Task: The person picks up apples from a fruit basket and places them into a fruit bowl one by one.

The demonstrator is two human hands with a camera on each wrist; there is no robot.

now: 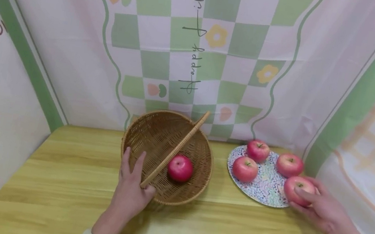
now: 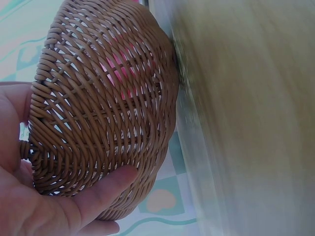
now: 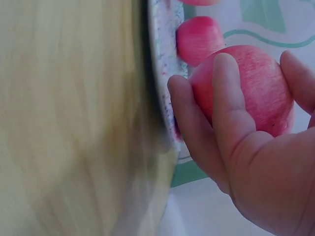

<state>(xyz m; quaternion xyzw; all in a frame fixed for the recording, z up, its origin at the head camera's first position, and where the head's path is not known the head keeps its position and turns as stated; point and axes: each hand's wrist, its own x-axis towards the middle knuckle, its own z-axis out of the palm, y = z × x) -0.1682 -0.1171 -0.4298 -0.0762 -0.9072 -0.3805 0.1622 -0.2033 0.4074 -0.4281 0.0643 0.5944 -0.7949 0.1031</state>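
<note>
In the head view my left hand (image 1: 132, 193) grips the near-left rim of a round brown wicker basket (image 1: 156, 132), beside the foot of its arched handle (image 1: 179, 146). The left wrist view shows fingers (image 2: 106, 191) lying against the outside of the woven wall. One red apple (image 1: 180, 168) lies inside the basket. On the right, my right hand (image 1: 322, 210) holds another apple (image 1: 298, 189) between thumb and fingers, over the near-right edge of a speckled plate (image 1: 265, 189). Seen from the right wrist, the fingers (image 3: 229, 93) curl round that apple, whose underside is partly hidden.
Several things share the wooden table (image 1: 65, 179): the basket in the middle and the plate to its right. Three apples rest on the plate, among them a front-left one (image 1: 245, 169). A patterned cloth (image 1: 210, 63) hangs along the table's back edge.
</note>
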